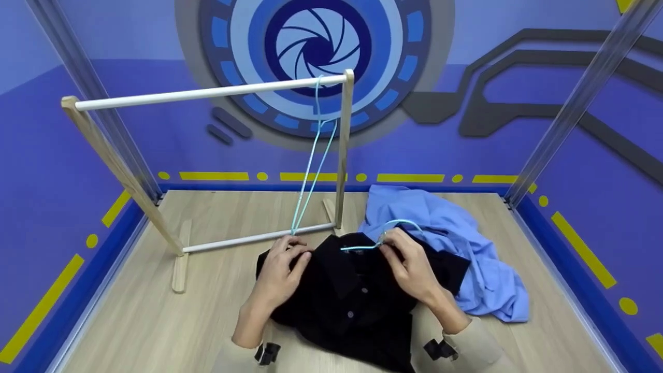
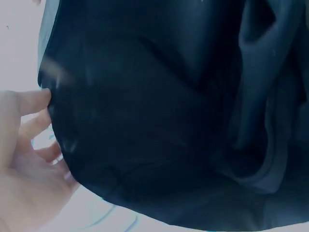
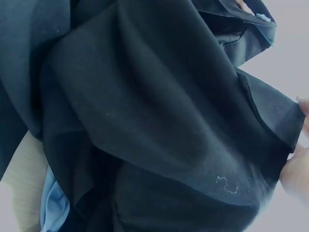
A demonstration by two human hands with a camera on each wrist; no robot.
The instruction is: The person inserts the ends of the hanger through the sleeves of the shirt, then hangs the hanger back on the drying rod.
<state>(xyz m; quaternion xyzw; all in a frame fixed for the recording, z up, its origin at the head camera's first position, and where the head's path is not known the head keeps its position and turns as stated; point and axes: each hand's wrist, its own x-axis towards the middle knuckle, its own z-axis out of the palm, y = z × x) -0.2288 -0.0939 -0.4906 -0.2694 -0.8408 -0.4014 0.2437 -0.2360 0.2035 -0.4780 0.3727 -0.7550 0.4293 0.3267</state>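
A black shirt (image 1: 362, 311) with a buttoned front and collar lies spread between both hands. My left hand (image 1: 279, 272) holds the shirt's edge at its left shoulder; in the left wrist view its fingers (image 2: 35, 100) grip the dark cloth's border. By the collar, my right hand (image 1: 412, 264) pinches the shirt, and its fingers (image 3: 303, 107) show on a corner of the black cloth in the right wrist view. A light blue hanger (image 1: 360, 247) pokes out at the neck opening, its curved hook by the right fingers. The rest of that hanger is hidden.
A rack (image 1: 207, 93) with a white top rail and wooden legs stands behind on the left. Another light blue hanger (image 1: 311, 166) hangs at its right end. A blue garment (image 1: 481, 259) lies rumpled on the wooden table (image 1: 129, 316), partly under the black shirt.
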